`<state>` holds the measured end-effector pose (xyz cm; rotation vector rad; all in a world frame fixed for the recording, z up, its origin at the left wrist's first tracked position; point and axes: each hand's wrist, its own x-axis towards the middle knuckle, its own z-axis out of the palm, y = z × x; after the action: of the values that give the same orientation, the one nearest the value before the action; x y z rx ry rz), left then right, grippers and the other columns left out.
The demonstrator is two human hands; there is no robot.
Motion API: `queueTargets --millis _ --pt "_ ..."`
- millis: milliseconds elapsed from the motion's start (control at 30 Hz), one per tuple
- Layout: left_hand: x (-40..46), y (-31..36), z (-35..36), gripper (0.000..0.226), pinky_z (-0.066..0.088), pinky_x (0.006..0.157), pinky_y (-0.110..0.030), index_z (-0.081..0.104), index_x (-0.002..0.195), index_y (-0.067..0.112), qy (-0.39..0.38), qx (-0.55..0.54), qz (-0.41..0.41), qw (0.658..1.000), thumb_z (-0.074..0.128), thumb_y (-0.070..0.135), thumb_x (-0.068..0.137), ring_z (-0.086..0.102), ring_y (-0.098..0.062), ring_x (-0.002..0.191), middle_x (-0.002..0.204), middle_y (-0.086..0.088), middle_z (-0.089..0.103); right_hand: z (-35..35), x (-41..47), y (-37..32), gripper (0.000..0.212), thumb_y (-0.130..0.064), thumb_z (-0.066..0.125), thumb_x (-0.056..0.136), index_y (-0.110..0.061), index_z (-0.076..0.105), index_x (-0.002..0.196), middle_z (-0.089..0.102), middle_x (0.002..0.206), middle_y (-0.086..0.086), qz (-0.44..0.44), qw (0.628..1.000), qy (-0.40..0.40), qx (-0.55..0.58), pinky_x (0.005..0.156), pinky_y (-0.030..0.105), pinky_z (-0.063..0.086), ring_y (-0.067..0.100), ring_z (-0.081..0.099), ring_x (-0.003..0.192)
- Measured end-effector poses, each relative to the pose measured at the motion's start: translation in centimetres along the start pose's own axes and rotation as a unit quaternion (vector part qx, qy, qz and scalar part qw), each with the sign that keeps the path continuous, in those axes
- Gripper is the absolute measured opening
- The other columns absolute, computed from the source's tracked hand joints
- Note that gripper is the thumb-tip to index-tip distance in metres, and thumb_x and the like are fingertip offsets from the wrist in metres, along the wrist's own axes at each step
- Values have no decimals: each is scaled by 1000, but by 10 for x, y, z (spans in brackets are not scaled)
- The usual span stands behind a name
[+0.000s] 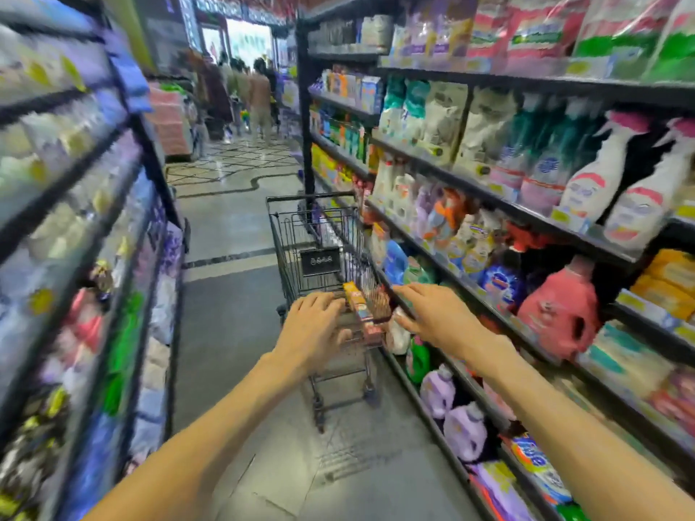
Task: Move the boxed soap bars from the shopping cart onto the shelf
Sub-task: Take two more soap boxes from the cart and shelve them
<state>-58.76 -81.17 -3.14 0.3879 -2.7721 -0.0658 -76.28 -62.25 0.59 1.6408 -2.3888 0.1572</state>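
Shop aisle, blurred shelves both sides; cart ahead. Left hand spread beside soap boxes; right hand spread, touching them.

I see an evenly lit aisle, with a blown-out bright doorway at twelve o'clock. Heavy motion blur smears the left shelving at nine o'clock; the right shelving at three is softer. Wide-angle bending curves the edges. The floor shows mild sheen.
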Motion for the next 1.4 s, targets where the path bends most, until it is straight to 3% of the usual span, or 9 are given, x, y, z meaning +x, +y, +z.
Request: queueTargets --millis 267,433,567,833,1100,1400 --pt "7 -132 1 59 34 110 -42 47 141 18 -5 4 -83 997 60 47 92 42 -28 135 142 -6 49 54 152 -64 61 -42 58 95 -21 39 149 57 134 4 -76 996 -33 37 92 40 51 27 58 115" --pt "41 -218 19 57 39 105 -45 50 138 15 -13 27 -114 993 63 45 91 46 -31 131 140 -9 51 102 254 -79 65 -50 54 94 -29 31 151 50 143 2 -102 992 -60 45 88 46 54 28 60 113" --pt "77 -296 30 59 47 98 -48 54 136 13 -32 38 -151 987 67 46 88 52 -35 126 137 -13 54 128 344 -87 62 -46 53 97 -24 33 152 48 145 2 -126 987 -81 56 95 45 50 26 53 124" --pt "163 -420 51 60 43 105 -45 48 142 17 -41 31 -199 979 61 48 92 48 -32 131 143 -9 50 169 501 -96 63 -47 53 97 -23 32 152 47 146 2 -154 982 -95 62 99 42 48 24 52 124" --pt "291 -532 102 61 40 106 -45 43 146 20 -58 13 -127 990 55 51 95 43 -29 135 149 -7 45 225 629 -60 63 -46 53 97 -24 30 152 47 144 2 -78 990 -108 54 94 40 47 24 52 123" --pt "485 -597 163 64 46 101 -44 40 148 22 -104 -15 95 990 49 58 96 46 -27 132 147 -4 45 242 704 13 62 -44 53 98 -23 31 152 48 144 3 138 983 -114 42 96 45 48 27 50 127"
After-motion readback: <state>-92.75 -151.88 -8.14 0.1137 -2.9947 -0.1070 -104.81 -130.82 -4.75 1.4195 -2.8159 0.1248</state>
